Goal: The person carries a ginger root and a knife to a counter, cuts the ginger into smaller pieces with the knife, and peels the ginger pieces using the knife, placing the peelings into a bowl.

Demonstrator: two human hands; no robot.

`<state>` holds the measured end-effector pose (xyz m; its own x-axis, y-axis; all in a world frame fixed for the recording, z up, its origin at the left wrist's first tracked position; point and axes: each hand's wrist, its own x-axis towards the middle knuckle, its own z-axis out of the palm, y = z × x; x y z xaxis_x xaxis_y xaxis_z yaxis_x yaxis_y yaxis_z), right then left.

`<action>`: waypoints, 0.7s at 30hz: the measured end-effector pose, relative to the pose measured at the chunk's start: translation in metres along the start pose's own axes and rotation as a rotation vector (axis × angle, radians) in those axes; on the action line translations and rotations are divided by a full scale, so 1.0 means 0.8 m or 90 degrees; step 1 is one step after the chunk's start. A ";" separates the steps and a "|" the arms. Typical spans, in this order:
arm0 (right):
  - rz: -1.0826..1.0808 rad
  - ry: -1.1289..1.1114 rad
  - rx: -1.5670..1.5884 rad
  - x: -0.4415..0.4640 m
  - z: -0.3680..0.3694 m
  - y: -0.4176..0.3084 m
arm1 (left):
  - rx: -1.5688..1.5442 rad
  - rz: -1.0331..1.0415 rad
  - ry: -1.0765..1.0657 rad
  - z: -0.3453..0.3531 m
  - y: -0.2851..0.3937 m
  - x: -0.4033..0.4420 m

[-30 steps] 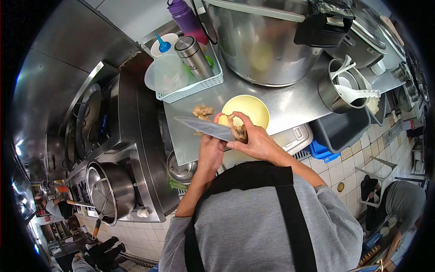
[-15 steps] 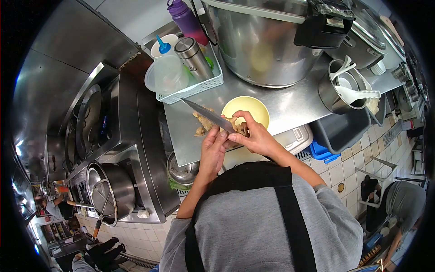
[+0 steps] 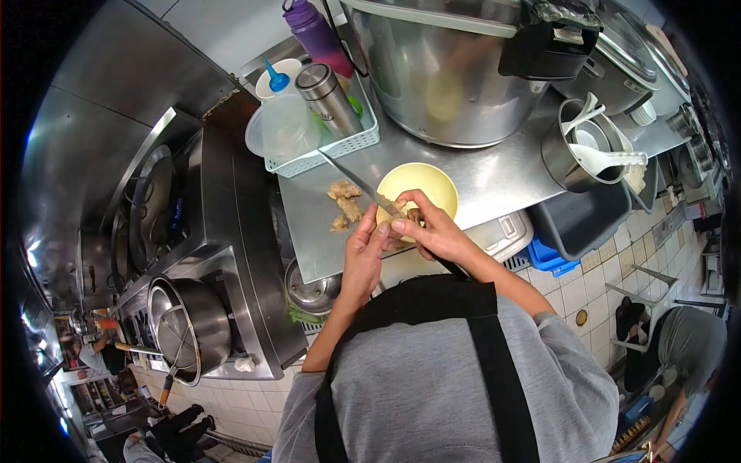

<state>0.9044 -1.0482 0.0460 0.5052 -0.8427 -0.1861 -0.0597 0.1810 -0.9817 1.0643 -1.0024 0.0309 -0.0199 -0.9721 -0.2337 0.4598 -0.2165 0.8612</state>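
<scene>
A knife is in my right hand, its blade slanting up and to the left. The fingers of that hand are closed around the handle end. My left hand is closed in a pinch on a small pale piece of ginger, mostly hidden by the fingers and held against the blade. Knobbly ginger pieces lie on the steel counter to the left of the hands. Just beyond the fingers stands a yellow bowl; more brownish bits show partly behind my right hand.
A large steel pot stands behind the bowl. To its left, a light blue basket holds a steel flask and tubs. A steel pot with white spoons is at right, a stove at left. Other people are farther off.
The knife has turned to show its blade more edge-on, with the tip shifted slightly right. My hands have come closer together, and the ginger on the counter is less covered.
</scene>
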 end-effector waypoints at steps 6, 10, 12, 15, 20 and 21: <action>0.075 0.024 0.226 0.018 -0.013 0.014 | 0.075 0.049 -0.057 0.009 -0.013 -0.003; 0.076 0.016 0.088 0.011 -0.024 0.005 | -0.208 -0.020 -0.075 -0.007 0.008 0.007; 0.056 0.025 -0.087 -0.002 -0.020 -0.006 | -0.230 -0.040 -0.077 -0.010 0.013 0.009; -0.177 0.052 -0.265 -0.006 -0.007 0.003 | -0.255 -0.045 -0.021 -0.018 0.000 0.014; -0.123 0.018 -0.280 -0.017 -0.004 -0.010 | -0.178 -0.005 -0.023 -0.012 0.002 0.013; -0.100 0.002 -0.287 -0.017 -0.005 -0.013 | -0.173 -0.004 -0.016 -0.011 0.004 0.013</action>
<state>0.8949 -1.0403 0.0588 0.5361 -0.8435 -0.0330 -0.3500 -0.1865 -0.9180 1.0731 -1.0121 0.0271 -0.0429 -0.9736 -0.2243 0.6806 -0.1929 0.7069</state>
